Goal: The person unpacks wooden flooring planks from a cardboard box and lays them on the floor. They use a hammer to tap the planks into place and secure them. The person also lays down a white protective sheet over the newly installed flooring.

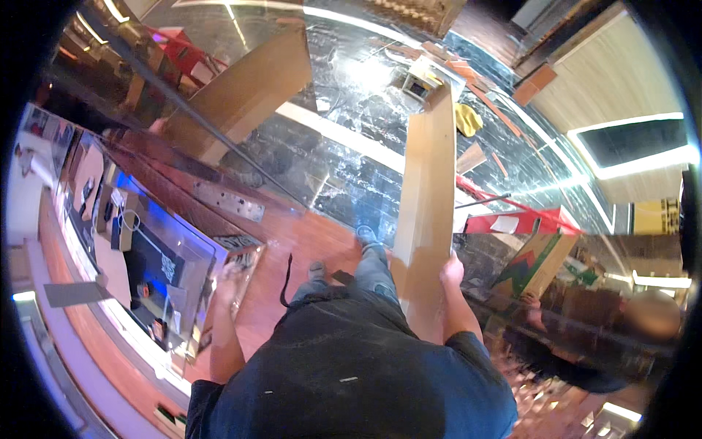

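Note:
A long tan board (428, 197), which looks bent or L-shaped along its length, runs from beside my body out across the floor. My right hand (452, 271) grips its right edge near the close end. On the left, my left hand (231, 282) is blurred beside a patterned, framed flat piece (245, 267) at the counter's edge. Its fingers are smeared, so I cannot make out whether it holds that piece.
A glossy dark floor (336, 124) meets reddish wood flooring (322, 227). Past the board's far end lie a yellow cloth (468, 119) and scattered wood strips (493, 110). Left is a cluttered counter (146, 241). At right, another person's hand (532, 300) touches a cardboard box (541, 267).

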### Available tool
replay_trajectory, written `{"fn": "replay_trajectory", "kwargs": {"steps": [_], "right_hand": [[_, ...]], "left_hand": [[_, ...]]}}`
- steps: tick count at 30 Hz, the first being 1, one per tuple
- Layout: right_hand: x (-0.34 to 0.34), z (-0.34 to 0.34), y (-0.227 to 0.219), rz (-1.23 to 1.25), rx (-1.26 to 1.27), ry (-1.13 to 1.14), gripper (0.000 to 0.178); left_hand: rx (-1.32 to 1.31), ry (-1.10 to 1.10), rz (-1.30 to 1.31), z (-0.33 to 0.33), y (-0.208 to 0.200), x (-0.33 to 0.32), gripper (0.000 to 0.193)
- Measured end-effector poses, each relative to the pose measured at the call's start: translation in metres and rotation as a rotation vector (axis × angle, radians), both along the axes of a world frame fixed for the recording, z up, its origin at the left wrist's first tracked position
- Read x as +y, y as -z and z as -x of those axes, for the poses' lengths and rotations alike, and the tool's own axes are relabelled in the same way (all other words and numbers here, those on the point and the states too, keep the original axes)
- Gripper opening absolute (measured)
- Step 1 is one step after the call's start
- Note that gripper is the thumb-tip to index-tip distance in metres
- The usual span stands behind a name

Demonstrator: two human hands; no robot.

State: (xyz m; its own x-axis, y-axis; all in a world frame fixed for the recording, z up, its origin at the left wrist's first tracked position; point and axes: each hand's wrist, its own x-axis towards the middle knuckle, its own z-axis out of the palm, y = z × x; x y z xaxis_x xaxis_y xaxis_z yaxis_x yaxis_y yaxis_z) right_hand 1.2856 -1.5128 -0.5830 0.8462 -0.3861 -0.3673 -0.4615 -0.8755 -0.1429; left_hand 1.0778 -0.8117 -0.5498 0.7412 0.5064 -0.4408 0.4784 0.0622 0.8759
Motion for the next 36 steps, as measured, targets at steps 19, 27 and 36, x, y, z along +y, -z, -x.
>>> {"fn": "replay_trajectory", "kwargs": {"steps": [19,27,36], "right_hand": [[0.442,-0.633,-0.225,-0.993,-0.716,-0.806,0.038],[0.471,-0.477,-0.042,-0.646,-0.825,-1.378,0.036],[0.305,-0.186,0.058,0.094,0.432,-2.172,0.036]], "left_hand": [[0.599,-0.298,-0.088,0.151,-0.043,-0.33,0.031],[0.227,-0.844,-0.059,0.136,0.02,-0.377,0.035],[0.876,-0.588,-0.045,0.297,0.153,-0.615,0.024]]}}
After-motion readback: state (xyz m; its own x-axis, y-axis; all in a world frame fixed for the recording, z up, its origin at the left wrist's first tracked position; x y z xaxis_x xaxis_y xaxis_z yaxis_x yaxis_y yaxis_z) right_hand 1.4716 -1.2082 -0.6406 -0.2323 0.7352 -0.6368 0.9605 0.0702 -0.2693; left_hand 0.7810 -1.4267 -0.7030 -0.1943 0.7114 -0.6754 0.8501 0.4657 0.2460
